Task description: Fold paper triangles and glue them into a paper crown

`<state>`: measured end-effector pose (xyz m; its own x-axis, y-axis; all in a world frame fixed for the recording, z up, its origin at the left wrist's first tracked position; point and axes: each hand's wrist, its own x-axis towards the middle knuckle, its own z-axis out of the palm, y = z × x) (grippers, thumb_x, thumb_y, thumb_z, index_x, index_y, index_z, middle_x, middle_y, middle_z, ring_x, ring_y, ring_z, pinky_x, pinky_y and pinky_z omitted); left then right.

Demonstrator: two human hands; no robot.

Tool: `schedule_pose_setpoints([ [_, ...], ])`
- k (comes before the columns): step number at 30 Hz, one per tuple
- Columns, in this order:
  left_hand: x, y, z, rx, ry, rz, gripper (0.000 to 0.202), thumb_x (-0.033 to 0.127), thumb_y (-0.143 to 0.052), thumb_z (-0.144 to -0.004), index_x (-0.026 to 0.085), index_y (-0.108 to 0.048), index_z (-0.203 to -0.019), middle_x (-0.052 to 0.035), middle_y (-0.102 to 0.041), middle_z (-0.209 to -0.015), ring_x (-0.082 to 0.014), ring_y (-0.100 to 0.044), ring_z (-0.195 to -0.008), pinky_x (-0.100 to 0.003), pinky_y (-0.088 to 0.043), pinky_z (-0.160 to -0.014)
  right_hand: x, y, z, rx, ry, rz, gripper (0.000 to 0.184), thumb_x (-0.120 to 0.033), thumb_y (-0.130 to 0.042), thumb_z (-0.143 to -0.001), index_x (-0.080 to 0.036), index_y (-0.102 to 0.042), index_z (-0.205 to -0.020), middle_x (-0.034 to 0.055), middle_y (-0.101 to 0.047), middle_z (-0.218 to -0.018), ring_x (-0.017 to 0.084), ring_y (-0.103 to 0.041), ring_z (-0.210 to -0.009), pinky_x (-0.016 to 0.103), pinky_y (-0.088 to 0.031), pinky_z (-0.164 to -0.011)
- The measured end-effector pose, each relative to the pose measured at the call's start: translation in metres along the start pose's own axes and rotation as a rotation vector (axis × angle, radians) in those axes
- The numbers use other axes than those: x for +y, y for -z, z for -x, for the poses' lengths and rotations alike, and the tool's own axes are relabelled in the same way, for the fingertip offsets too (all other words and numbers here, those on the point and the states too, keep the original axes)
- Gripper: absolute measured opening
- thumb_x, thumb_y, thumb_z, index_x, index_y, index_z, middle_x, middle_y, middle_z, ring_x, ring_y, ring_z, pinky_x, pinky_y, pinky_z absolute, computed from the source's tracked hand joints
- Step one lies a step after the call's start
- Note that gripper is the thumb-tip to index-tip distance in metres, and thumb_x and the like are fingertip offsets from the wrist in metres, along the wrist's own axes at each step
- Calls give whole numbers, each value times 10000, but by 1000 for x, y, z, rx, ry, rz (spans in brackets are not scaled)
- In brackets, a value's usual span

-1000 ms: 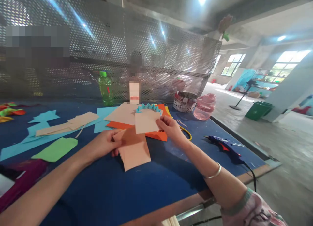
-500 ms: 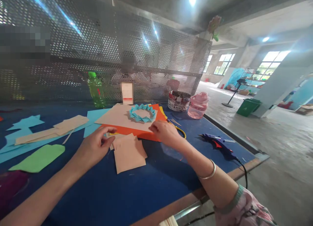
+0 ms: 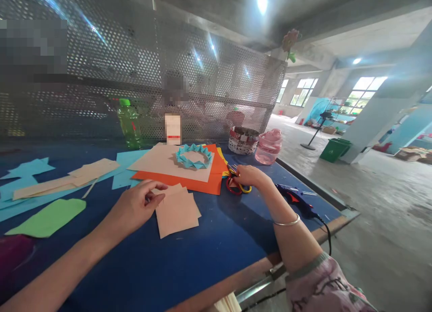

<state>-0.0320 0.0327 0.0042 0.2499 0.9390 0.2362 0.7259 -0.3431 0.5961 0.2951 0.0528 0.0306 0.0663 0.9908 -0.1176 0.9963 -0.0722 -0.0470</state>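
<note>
Green paper [image 3: 47, 217] lies aside on the blue table [image 3: 151, 267]; the half-curled left hand [image 3: 135, 206] rests, holding nothing, just beside the beige squares [image 3: 176, 212], kept within reach; the teal paper ring [image 3: 193, 156] sits clear on a beige sheet [image 3: 162, 166] over an orange sheet [image 3: 205, 185]; the right hand [image 3: 250, 176] curls over the scissors [image 3: 234, 186], grip unclear; the glue gun [image 3: 295, 199] lies near the edge, a green bin [image 3: 335, 150] on the concrete floor [image 3: 381, 222] beyond
</note>
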Motion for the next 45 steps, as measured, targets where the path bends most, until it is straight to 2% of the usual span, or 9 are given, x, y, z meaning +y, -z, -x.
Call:
schedule_pose_setpoints([
  [7, 1, 0, 0, -1, -14, -16, 376, 516, -492, -750, 225, -658, -921, -86, -704, -1017, -246, -660, -789, -304, -497, -646, -4, -6, -2, 26, 62, -107, 423, -391, -706, -718, -154, -579, -1045, 124, -717, -932, 253, -682, -844, 249, -411, -607],
  [14, -3, 0, 0, 5, -5, -42, 364, 505, -490, -773, 234, -665, -942, -71, -705, -1005, -230, -658, -758, -296, -492, -640, -10, 1, -3, 220, 16, -201, 431, -444, -548, -854, -192, -468, -1195, 75, -708, -986, 203, -674, -878, 236, -433, -656],
  [18, -7, -3, 1, 29, -54, -55, 335, 474, -493, -783, 230, -674, -925, -67, -700, -1004, -221, -637, -747, -300, -483, -638, -5, 1, -2, 304, -90, -124, 408, -404, -506, -891, -134, -502, -1198, 171, -682, -1082, 290, -645, -1031, 305, -448, -754],
  [25, -5, -2, 3, 2, -67, -56, 352, 484, -471, -808, 222, -668, -936, -78, -687, -1025, -216, -622, -749, -299, -482, -647, 9, -8, -7, 201, -215, 10, 319, -119, -521, -843, -46, -614, -1140, 279, -638, -1141, 341, -623, -1104, 357, -463, -830],
  [28, -4, -1, 4, -6, -68, -55, 352, 482, -466, -813, 224, -666, -943, -77, -688, -1023, -220, -625, -765, -293, -482, -645, 1, -3, -3, 196, -132, 20, 305, -158, -478, -882, -138, -649, -1133, 202, -626, -1227, 298, -594, -1156, 340, -457, -860],
  [31, -5, -1, 4, -8, -76, -45, 339, 470, -468, -816, 224, -668, -935, -75, -691, -1014, -218, -624, -761, -294, -480, -641, -13, 1, 3, 143, -28, 2, 250, -311, -509, -895, -219, -704, -1021, 101, -703, -1106, 244, -639, -1073, 285, -468, -810],
  [35, -7, -3, 3, 4, -93, -29, 325, 468, -480, -807, 224, -673, -903, -74, -702, -999, -219, -626, -748, -307, -482, -642, -26, -4, 5, 109, -28, 8, 342, -455, -553, -857, -173, -730, -935, 155, -716, -1050, 292, -654, -1030, 329, -480, -792],
  [41, -2, -2, 4, 7, -87, -25, 328, 470, -485, -784, 221, -676, -880, -72, -710, -990, -216, -637, -722, -315, -482, -643, -25, -12, -1, 107, -4, -58, 170, -304, -612, -764, -186, -733, -779, 116, -739, -873, 263, -683, -908, 286, -466, -713],
  [45, 5, 0, 7, -5, -30, 63, 336, 480, -505, -783, 217, -693, -876, -67, -724, -974, -222, -655, -752, -311, -491, -660, -35, -5, 8, 260, 42, -153, 207, -274, -513, -820, -199, -705, -828, 84, -731, -874, 234, -674, -868, 269, -423, -668],
])
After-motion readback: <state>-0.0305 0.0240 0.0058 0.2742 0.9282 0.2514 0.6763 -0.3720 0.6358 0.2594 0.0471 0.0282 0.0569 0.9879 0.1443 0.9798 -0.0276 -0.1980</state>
